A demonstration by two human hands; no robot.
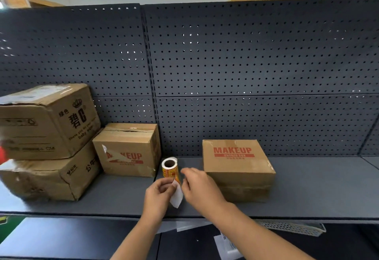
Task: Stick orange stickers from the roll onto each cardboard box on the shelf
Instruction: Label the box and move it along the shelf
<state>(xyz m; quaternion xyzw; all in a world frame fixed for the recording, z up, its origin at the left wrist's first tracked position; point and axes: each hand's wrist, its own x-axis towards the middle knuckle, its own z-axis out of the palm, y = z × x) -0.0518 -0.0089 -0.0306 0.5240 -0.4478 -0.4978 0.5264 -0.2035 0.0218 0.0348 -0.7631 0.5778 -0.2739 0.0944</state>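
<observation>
An orange sticker roll (170, 169) stands upright on the dark shelf (320, 190) between two MAKEUP boxes. My left hand (159, 195) pinches the loose white backing strip (177, 197) hanging from the roll. My right hand (200, 188) hovers just right of the roll, fingers loosely curled near the strip's edge; whether it grips a sticker is unclear. The right MAKEUP box (238, 169) sits behind my right hand. The left MAKEUP box (127, 150) has a torn label on its front. Two larger boxes are stacked at left, the upper box (48, 121) on the lower box (49, 179).
A dark pegboard (246, 65) backs the shelf. Bare shelf surface stretches right of the right MAKEUP box. Below the shelf edge lie a white mesh basket (295, 228) and loose papers (227, 243) on a lower level.
</observation>
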